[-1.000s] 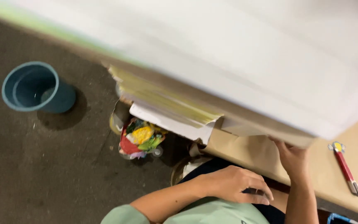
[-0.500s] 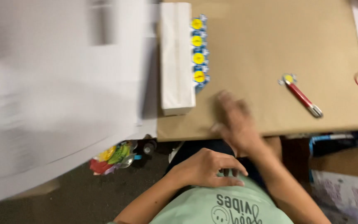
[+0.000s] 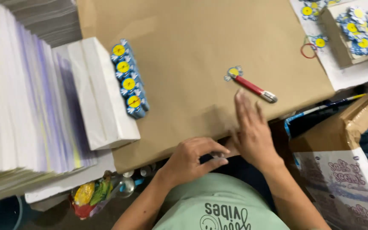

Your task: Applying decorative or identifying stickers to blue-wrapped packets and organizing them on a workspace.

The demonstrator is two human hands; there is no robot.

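Pinching the brown paper's point(image 3: 201, 47) near edge, the left hand point(image 3: 191, 160) grips beside the flat, open right hand point(image 3: 252, 130).

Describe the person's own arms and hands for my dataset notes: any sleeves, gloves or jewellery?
Both arms are bare up to the frame edge, with no sleeve showing. The left hand and right hand wear no gloves, and no ring, watch or bracelet can be seen. Below them shows a pale green T-shirt with dark print on the chest.

Right hand point(image 3: 252, 132) lies flat on brown paper point(image 3: 201, 51), a red cutter point(image 3: 254, 88) just beyond its fingertips; left hand point(image 3: 190, 159) pinches the paper's near edge.
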